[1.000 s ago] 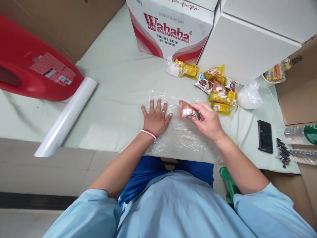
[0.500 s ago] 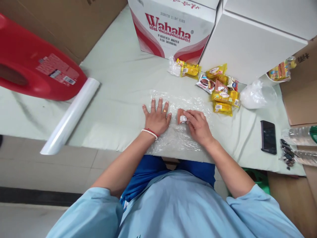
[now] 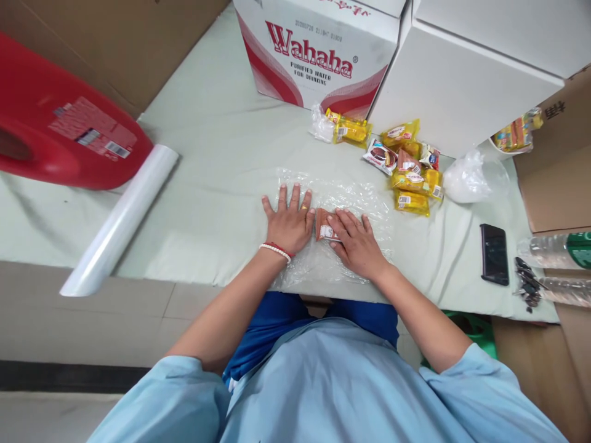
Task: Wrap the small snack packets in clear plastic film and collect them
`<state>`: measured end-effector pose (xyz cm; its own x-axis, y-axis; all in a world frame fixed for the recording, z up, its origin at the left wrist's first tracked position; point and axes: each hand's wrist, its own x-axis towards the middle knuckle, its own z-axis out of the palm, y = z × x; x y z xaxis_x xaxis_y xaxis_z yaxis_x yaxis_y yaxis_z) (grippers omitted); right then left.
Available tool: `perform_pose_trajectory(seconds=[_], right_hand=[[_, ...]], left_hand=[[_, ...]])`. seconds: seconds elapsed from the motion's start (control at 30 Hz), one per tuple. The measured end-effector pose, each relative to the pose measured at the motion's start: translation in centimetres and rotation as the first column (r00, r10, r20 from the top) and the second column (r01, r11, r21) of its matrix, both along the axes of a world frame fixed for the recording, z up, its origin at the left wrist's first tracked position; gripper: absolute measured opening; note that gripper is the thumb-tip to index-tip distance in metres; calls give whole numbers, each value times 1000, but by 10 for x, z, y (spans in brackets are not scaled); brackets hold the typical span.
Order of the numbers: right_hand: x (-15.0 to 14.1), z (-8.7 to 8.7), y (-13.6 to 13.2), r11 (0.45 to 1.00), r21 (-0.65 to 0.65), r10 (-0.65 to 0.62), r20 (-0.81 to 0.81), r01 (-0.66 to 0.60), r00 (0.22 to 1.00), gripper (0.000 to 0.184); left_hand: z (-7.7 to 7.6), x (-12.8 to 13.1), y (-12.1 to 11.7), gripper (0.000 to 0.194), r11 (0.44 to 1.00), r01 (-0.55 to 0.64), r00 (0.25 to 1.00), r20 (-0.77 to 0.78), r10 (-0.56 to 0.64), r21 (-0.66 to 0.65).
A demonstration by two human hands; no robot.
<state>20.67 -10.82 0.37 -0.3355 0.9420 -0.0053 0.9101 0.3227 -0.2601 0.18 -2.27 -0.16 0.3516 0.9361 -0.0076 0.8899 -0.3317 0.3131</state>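
My left hand (image 3: 290, 224) lies flat with its fingers spread, pressing on a clear plastic sheet (image 3: 341, 191) on the table. Just to its right, a small brown snack packet (image 3: 324, 223) rests on the sheet. My right hand (image 3: 359, 245) is laid over the packet's right part, fingers stretched out rather than wrapped round it, so that part is hidden. Beyond the right hand is a heap of yellow-wrapped snacks (image 3: 412, 202), with a dark-and-white snack packet (image 3: 381, 157) at its left side.
A roll of plastic film (image 3: 120, 218) lies at the left beside a large red bottle (image 3: 87, 135). A Wahaba-style water carton marked "Wahaha" (image 3: 318, 46) and a white box (image 3: 455, 86) stand behind. At right are a knotted plastic bag (image 3: 468, 178), a phone (image 3: 494, 254) and clear bottles (image 3: 547, 252).
My right hand has carried the brown packet left and down onto the sheet, beside my left hand. Its pinch has loosened into a flat hand over the packet. My left hand stays in place.
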Motion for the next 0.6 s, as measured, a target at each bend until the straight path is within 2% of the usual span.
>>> perform_pose_trajectory(seconds=[0.1,0.2,0.27,0.37,0.47,0.53,0.6], right_hand=[[2,8,3,998,-64,2,-35,-4,999,63],[14,23,20,992,-113,35,-122,-49,992,60],[30,35,45,999,-37,30,-170,-37,985,57],[68,45,102,974,193,-91,-161,121,983,54],[107,37,157,898,317,-280,-121,305,952,56],[125,28,180,894,272,-349,-70,355,934,59],[132,22,187,910,211,-363,-12,357,932,59]], left_hand=[[1,0,0,64,1000,-3,1000,-5,3,1],[1,0,-1,64,1000,4,1000,-18,-3,10],[0,0,-1,64,1000,3,1000,-21,-3,9],[-1,0,-1,63,1000,0,1000,-17,0,2],[-1,0,0,63,1000,3,1000,-14,-3,1],[-1,0,0,64,1000,2,1000,-14,-2,0],[0,1,0,64,1000,-1,1000,-13,1,-1]])
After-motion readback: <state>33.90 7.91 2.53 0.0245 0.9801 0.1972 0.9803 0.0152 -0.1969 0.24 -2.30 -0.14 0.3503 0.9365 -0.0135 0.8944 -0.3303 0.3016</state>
